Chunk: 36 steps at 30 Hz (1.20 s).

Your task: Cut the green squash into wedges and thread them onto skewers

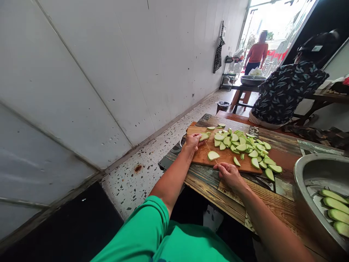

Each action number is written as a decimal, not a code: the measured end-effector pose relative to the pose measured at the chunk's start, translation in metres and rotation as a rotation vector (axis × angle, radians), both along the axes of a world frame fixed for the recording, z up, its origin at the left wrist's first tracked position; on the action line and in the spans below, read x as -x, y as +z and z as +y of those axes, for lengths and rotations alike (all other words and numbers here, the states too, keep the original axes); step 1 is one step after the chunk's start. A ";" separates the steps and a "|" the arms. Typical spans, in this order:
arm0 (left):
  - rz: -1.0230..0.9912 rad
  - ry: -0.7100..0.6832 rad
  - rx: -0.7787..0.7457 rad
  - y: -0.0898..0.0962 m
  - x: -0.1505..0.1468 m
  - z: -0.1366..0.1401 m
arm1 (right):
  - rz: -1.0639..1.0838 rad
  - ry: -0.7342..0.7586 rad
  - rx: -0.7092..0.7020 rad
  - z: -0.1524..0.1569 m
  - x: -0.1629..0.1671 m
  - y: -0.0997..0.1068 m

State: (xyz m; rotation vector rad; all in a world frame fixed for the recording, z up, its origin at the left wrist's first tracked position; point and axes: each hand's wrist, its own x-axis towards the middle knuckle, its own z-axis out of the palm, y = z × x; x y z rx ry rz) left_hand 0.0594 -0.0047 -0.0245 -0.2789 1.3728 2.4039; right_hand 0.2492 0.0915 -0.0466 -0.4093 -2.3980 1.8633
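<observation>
My left hand (193,142) pinches pale green zucchini slices (204,137) above the cutting board's left part. My right hand (228,174) is closed on the lower end of a thin wooden skewer (207,146), at the board's near edge. The skewer slants up from my right fingers toward the slices in my left hand. Partway along it, near my right hand, sits one half-round zucchini slice (213,155). A heap of cut zucchini slices (241,145) covers much of the wooden cutting board (200,157) and spills off its right side onto the table.
A large metal basin (302,171) at the right holds several long zucchini pieces (336,209). The plank table (201,178) stands near a white wall (122,65). A person in a patterned shirt (291,91) sits beyond it; another person in orange (257,53) stands by the doorway.
</observation>
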 end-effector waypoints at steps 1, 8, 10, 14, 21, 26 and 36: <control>0.002 -0.004 -0.003 -0.001 0.000 0.000 | 0.001 -0.001 -0.001 0.000 0.000 -0.001; -0.038 -0.081 -0.051 0.003 -0.001 0.000 | 0.044 -0.016 0.010 0.000 0.000 -0.001; -0.069 -0.079 -0.094 0.004 -0.001 0.000 | 0.045 -0.038 0.026 -0.001 -0.001 0.000; -0.100 -0.055 -0.138 0.004 0.000 0.002 | 0.022 -0.059 0.052 -0.005 -0.004 0.001; -0.174 -0.035 -0.092 0.009 -0.001 0.005 | 0.167 -0.149 -0.118 -0.005 -0.002 -0.004; -0.152 -0.012 -0.072 0.010 -0.003 0.009 | 0.165 -0.104 -0.126 -0.003 -0.001 -0.006; -0.193 -0.048 -0.135 0.009 -0.001 0.004 | -0.093 0.089 0.673 -0.001 -0.006 0.015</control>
